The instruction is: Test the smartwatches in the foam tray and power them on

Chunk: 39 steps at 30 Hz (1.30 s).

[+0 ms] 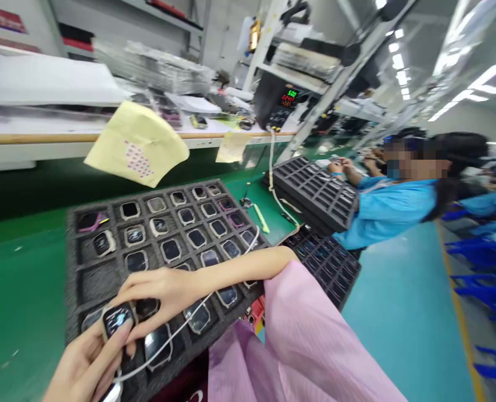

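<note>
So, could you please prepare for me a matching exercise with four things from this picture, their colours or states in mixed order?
1. Watch in the left hand
2. Dotted sheet
3. Foam tray under the hands
4. Pen-like stick

A. Pale green
B. Dark grey, divided into compartments
C. Screen lit
D. Yellow

Pairs: 1-C, 2-D, 3-B, 4-A

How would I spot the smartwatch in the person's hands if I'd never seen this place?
On the green tabletop, find the dark foam tray with rows of smartwatches. Near its left front, the left hand and right hand meet. The held smartwatch is there, raised above the tray, its lit display showing bluish-white marks, while its neighbours lie down in the tray.
</note>
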Each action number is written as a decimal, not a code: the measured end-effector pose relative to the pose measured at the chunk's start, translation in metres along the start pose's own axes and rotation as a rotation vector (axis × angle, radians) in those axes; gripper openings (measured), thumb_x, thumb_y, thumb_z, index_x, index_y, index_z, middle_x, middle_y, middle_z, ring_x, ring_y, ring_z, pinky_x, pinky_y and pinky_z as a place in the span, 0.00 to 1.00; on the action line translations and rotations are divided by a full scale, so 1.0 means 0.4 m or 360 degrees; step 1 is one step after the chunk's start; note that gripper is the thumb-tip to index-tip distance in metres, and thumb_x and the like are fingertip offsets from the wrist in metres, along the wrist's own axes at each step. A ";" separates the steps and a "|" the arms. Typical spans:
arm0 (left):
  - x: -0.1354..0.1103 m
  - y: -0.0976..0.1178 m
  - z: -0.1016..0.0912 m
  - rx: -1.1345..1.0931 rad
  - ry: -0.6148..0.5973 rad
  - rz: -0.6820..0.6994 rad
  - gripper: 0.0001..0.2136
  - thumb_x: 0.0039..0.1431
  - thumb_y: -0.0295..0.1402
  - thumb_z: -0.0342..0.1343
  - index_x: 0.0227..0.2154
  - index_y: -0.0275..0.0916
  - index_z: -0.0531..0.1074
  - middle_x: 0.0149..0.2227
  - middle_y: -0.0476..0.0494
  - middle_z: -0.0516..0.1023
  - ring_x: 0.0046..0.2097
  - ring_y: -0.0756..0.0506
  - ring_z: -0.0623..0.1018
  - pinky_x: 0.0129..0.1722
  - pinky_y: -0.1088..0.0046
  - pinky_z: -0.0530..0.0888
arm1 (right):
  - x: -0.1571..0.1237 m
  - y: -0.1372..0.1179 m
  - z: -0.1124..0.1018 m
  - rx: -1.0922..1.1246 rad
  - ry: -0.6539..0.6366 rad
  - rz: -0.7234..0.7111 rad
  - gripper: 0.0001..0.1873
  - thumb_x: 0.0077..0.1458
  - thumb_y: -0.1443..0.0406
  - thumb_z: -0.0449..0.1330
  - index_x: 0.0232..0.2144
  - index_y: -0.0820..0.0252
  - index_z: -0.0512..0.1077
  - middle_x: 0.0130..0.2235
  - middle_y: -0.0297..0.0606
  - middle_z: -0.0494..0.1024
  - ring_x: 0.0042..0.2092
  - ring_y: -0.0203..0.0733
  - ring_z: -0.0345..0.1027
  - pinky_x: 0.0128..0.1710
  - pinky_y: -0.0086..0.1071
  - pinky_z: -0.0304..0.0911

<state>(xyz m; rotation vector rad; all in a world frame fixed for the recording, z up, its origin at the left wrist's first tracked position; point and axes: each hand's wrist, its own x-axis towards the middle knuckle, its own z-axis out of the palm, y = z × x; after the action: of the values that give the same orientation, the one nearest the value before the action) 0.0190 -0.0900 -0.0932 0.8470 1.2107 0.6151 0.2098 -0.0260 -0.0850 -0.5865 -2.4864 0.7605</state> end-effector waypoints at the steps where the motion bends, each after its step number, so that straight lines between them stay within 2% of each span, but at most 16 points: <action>1: -0.001 0.009 0.003 0.0019 -0.0021 0.0025 0.18 0.42 0.47 0.68 0.26 0.41 0.69 0.13 0.58 0.58 0.13 0.57 0.54 0.13 0.84 0.49 | 0.001 0.003 -0.001 0.0040 0.0027 -0.0010 0.25 0.58 0.59 0.61 0.51 0.75 0.67 0.48 0.48 0.73 0.50 0.36 0.68 0.55 0.23 0.61; 3: 0.001 0.029 0.008 0.0014 -0.0067 0.0093 0.19 0.49 0.49 0.64 0.26 0.38 0.68 0.13 0.59 0.57 0.14 0.59 0.50 0.13 0.84 0.47 | 0.006 0.010 -0.006 0.0125 0.0076 -0.0035 0.25 0.57 0.59 0.63 0.50 0.73 0.68 0.47 0.49 0.73 0.49 0.38 0.69 0.53 0.27 0.64; 7: 0.021 0.058 -0.001 -0.0042 -0.0217 0.0225 0.20 0.51 0.50 0.62 0.26 0.37 0.65 0.14 0.60 0.60 0.13 0.58 0.51 0.12 0.82 0.47 | 0.022 0.027 -0.018 0.0289 0.0163 -0.0093 0.25 0.56 0.61 0.64 0.52 0.70 0.68 0.45 0.49 0.73 0.47 0.42 0.70 0.48 0.35 0.69; 10: 0.033 0.062 -0.015 -0.0065 -0.0252 0.0285 0.18 0.54 0.48 0.60 0.29 0.37 0.65 0.19 0.57 0.66 0.15 0.58 0.55 0.12 0.82 0.50 | 0.034 0.036 -0.019 0.0385 0.0179 -0.0100 0.26 0.56 0.63 0.65 0.55 0.64 0.67 0.46 0.48 0.73 0.47 0.43 0.69 0.47 0.39 0.70; 13: 0.036 0.056 -0.025 -0.0083 -0.0281 0.0311 0.16 0.58 0.45 0.57 0.33 0.36 0.65 0.22 0.55 0.68 0.16 0.58 0.57 0.13 0.82 0.52 | 0.040 0.031 -0.018 0.0395 0.0152 -0.0063 0.27 0.56 0.65 0.64 0.56 0.61 0.65 0.45 0.46 0.73 0.47 0.42 0.70 0.46 0.39 0.71; 18: 0.034 0.047 -0.029 -0.0064 -0.0293 0.0356 0.14 0.61 0.44 0.55 0.33 0.37 0.65 0.22 0.56 0.66 0.17 0.57 0.57 0.14 0.81 0.52 | 0.047 0.012 -0.027 0.0262 0.0101 -0.0032 0.25 0.58 0.63 0.63 0.56 0.61 0.65 0.45 0.46 0.72 0.46 0.42 0.70 0.45 0.39 0.71; 23: 0.035 0.047 -0.029 -0.0057 -0.0308 0.0368 0.14 0.61 0.44 0.55 0.31 0.37 0.65 0.18 0.59 0.61 0.17 0.57 0.55 0.15 0.80 0.50 | 0.055 0.000 -0.044 0.0038 0.0011 -0.0012 0.22 0.58 0.60 0.62 0.53 0.63 0.68 0.44 0.46 0.74 0.44 0.44 0.70 0.43 0.39 0.71; 28: 0.034 0.048 -0.030 -0.0115 -0.0319 0.0364 0.14 0.60 0.44 0.56 0.31 0.37 0.64 0.20 0.58 0.63 0.17 0.57 0.55 0.15 0.80 0.50 | 0.066 -0.012 -0.060 -0.0130 -0.0065 -0.0005 0.19 0.59 0.59 0.61 0.49 0.63 0.70 0.43 0.46 0.75 0.43 0.45 0.71 0.43 0.41 0.70; 34: 0.029 0.053 -0.032 -0.0124 -0.0336 0.0357 0.14 0.61 0.43 0.56 0.31 0.38 0.64 0.19 0.58 0.63 0.16 0.58 0.55 0.14 0.80 0.51 | 0.083 -0.012 -0.073 -0.0330 -0.0145 -0.0060 0.22 0.57 0.57 0.62 0.48 0.67 0.71 0.46 0.51 0.73 0.46 0.48 0.69 0.45 0.43 0.69; 39: 0.032 0.048 -0.031 -0.0146 -0.0286 0.0357 0.14 0.60 0.45 0.55 0.32 0.37 0.64 0.22 0.57 0.65 0.18 0.57 0.57 0.17 0.79 0.53 | 0.094 -0.010 -0.087 -0.0334 -0.0141 -0.0149 0.20 0.56 0.59 0.63 0.46 0.68 0.72 0.43 0.50 0.75 0.43 0.47 0.69 0.43 0.42 0.68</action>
<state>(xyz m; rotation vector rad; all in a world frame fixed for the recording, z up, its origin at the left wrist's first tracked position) 0.0108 -0.0663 -0.0857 0.9467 0.9254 0.7534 0.1976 0.0044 -0.0454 -0.5141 -2.6752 0.5035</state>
